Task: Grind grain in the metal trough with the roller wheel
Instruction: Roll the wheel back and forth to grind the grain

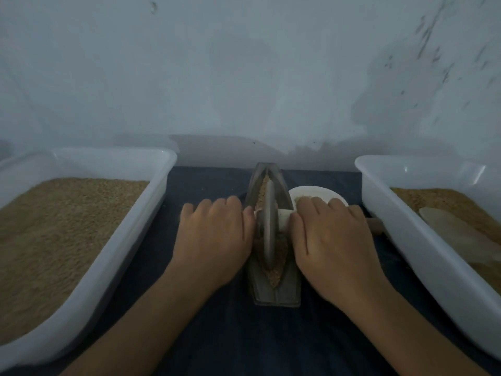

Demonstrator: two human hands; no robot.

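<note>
A metal trough [275, 283] lies lengthwise on a dark cloth [244, 335], with crushed grain [274, 276] along its groove. A grey roller wheel [269, 226] stands upright in it. The left hand [214, 240] and right hand [332, 240] grip its axle [284, 216], one each side. White tubs of grain [65, 229] flank them.

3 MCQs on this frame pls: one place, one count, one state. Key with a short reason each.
1. Where is the small white bowl?
A. Right of the trough
B. In the left tub
C. In front of the trough

2. How many white tubs hold grain?
A. One
B. Two
C. Three

3. What are the hands doing?
A. Resting idle
B. Lifting a tub
C. Gripping the wheel's handles

Key:
1 A: the small white bowl sits beside the trough, behind the right hand.
2 B: left tub and right tub.
3 C: left hand and right hand flank the wheel.
</note>
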